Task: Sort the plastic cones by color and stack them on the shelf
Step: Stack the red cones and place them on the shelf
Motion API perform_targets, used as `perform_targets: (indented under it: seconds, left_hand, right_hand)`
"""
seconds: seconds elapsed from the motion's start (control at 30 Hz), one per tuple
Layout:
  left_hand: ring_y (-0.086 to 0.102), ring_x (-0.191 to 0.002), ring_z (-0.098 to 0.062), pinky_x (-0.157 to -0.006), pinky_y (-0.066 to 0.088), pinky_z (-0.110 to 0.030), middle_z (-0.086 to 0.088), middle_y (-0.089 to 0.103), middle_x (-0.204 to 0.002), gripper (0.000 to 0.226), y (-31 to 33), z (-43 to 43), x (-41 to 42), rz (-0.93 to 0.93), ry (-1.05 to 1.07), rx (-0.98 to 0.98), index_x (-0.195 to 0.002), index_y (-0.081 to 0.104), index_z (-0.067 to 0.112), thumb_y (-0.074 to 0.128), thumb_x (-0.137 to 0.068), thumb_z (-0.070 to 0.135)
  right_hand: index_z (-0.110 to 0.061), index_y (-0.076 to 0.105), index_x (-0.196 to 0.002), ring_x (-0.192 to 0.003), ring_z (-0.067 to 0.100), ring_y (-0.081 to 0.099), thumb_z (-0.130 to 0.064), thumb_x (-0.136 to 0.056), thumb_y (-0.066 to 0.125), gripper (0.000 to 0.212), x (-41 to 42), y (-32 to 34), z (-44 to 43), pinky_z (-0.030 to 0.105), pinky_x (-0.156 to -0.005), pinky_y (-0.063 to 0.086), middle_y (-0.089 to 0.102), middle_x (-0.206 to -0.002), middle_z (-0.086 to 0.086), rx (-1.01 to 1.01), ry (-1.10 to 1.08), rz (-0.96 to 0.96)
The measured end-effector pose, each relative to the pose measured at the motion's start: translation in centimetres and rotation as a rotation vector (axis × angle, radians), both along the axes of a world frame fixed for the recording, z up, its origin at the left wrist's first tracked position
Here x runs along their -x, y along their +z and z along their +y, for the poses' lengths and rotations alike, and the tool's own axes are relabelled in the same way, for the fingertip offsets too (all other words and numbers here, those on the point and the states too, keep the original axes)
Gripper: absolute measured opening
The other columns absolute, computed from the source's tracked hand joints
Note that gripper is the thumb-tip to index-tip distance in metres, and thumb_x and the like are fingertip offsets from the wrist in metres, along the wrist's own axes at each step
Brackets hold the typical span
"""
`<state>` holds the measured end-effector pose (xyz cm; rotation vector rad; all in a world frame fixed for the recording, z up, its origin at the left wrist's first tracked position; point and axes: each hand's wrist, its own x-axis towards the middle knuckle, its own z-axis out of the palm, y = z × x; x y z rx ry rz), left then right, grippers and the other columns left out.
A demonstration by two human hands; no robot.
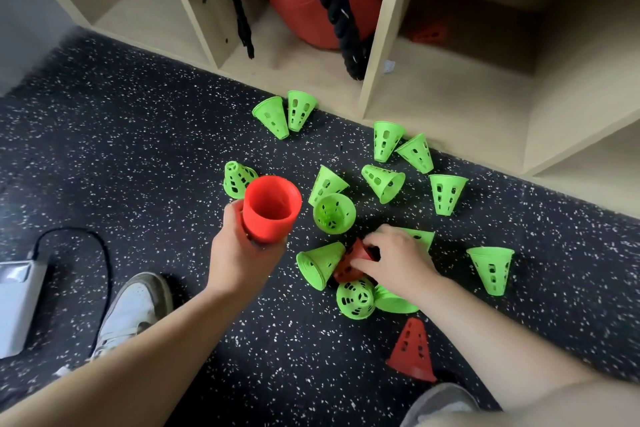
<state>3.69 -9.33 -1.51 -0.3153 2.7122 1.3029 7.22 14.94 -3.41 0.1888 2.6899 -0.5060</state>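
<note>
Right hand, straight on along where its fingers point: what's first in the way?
The right hand points left and already grips a red cone. Just past that lies a green cone on its side, probably the first thing met, though depth is unclear.

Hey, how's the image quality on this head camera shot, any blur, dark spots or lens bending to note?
Head view: the green cones, left hand and right hand are sharp mid-frame. Head view: the upper left corner is blurred. Head view: the wide lens splays the shelf dividers outward. Head view: the right cubby is shadowed, dimming a red cone inside.
</note>
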Motion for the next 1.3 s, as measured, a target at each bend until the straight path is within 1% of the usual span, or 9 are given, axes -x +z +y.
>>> perform_targets:
  seconds: [0.2, 0.33, 0.43, 0.57, 0.7, 0.8, 0.97, 1.13, 1.3]
  left_hand:
    - [0.059, -0.076, 0.002, -0.056, 0.037, -0.004, 0.014, 0.064, -0.092, 0.063, 0.6, 0.2, -0.3, 0.021, -0.03, -0.015, -0.116, 0.047, 0.033, 0.089, -0.07, 0.027]
    - [0.057, -0.078, 0.007, -0.058, 0.038, -0.002, 0.019, 0.061, -0.094, 0.067, 1.1, 1.5, -0.6, 0.04, -0.11, -0.023, -0.121, 0.048, 0.032, 0.09, -0.069, 0.029]
    - [0.055, -0.078, 0.011, -0.061, 0.039, -0.001, 0.027, 0.055, -0.092, 0.07, 1.7, 3.4, -1.3, 0.058, -0.225, -0.04, -0.121, 0.044, 0.036, 0.09, -0.069, 0.027]
    - [0.061, -0.079, 0.011, -0.063, 0.043, -0.005, 0.026, 0.058, -0.09, 0.069, 2.4, 5.6, -2.5, 0.089, -0.305, -0.085, -0.122, 0.046, 0.033, 0.089, -0.068, 0.025]
    - [0.057, -0.086, 0.019, -0.062, 0.041, -0.003, 0.025, 0.059, -0.093, 0.066, 2.4, 6.2, -3.5, 0.081, -0.296, -0.141, -0.119, 0.046, 0.031, 0.088, -0.07, 0.023]
    - [0.056, -0.084, 0.019, -0.064, 0.038, 0.001, 0.027, 0.057, -0.095, 0.067, 1.8, 6.3, -4.4, 0.078, -0.278, -0.149, -0.122, 0.047, 0.029, 0.089, -0.07, 0.025]
    - [0.058, -0.078, -0.002, -0.066, 0.036, 0.002, 0.02, 0.06, -0.096, 0.073, 0.7, 6.7, -6.7, 0.072, -0.302, -0.148, -0.129, 0.048, 0.022, 0.089, -0.069, 0.022]
    - [0.06, -0.085, -0.013, -0.065, 0.035, 0.001, 0.013, 0.061, -0.098, 0.072, 0.1, 6.3, -8.5, 0.067, -0.342, -0.115, -0.128, 0.049, 0.021, 0.091, -0.069, 0.021]
    - [0.06, -0.082, -0.018, -0.073, 0.041, -0.024, 0.008, 0.061, -0.098, 0.068, 0.5, 6.1, -8.9, 0.073, -0.359, -0.069, -0.125, 0.05, 0.021, 0.091, -0.07, 0.023]
  right_hand:
    - [-0.024, 0.074, -0.101, -0.043, 0.002, 0.045, -0.031, -0.1, 0.055, 0.02, -0.2, 3.6, 1.0, 0.013, -0.039, 0.029, 0.066, -0.079, -0.012, 0.208, -0.252, 0.152]
    - [-0.011, 0.073, -0.099, -0.057, 0.009, 0.048, -0.022, -0.1, 0.056, 0.02, -1.2, 9.3, 2.1, 0.016, -0.052, 0.035, 0.066, -0.088, 0.003, 0.289, -0.322, 0.753]
    - [-0.002, 0.073, -0.101, -0.067, 0.015, 0.053, -0.019, -0.099, 0.058, 0.022, -1.1, 12.1, 1.4, 0.021, -0.061, 0.04, 0.067, -0.091, 0.006, 0.282, -0.189, 0.978]
    - [-0.01, 0.074, -0.113, -0.085, -0.002, 0.056, -0.03, -0.094, 0.063, 0.029, -1.7, 12.2, 0.1, 0.015, -0.075, 0.047, 0.067, -0.107, -0.002, 0.317, 0.132, 0.778]
    - [-0.01, 0.073, -0.107, -0.069, 0.012, 0.056, -0.021, -0.091, 0.063, 0.022, -5.2, 11.2, 2.1, 0.022, -0.055, 0.046, 0.063, -0.102, -0.006, 0.555, -0.138, 0.784]
    - [-0.014, 0.069, -0.092, -0.068, 0.011, 0.055, -0.029, -0.086, 0.065, 0.016, -9.6, 8.9, 4.4, 0.021, -0.054, 0.041, 0.059, -0.093, -0.011, 0.335, -0.087, 0.649]
    - [-0.029, 0.059, -0.106, -0.08, 0.0, 0.048, -0.048, -0.085, 0.069, 0.03, -17.1, 3.9, 5.1, 0.007, -0.059, 0.029, 0.05, -0.11, -0.018, 0.023, 0.099, 0.103]
    - [-0.022, 0.069, -0.101, -0.087, 0.01, 0.057, -0.032, -0.088, 0.072, 0.017, -18.5, 1.1, 4.6, 0.03, -0.066, 0.052, 0.06, -0.102, -0.011, 0.011, 0.012, 0.152]
    - [-0.019, 0.07, -0.086, -0.064, 0.011, 0.057, -0.018, -0.088, 0.07, 0.002, -18.5, 1.3, 5.0, 0.031, -0.054, 0.053, 0.063, -0.083, -0.011, 0.027, -0.182, 0.369]
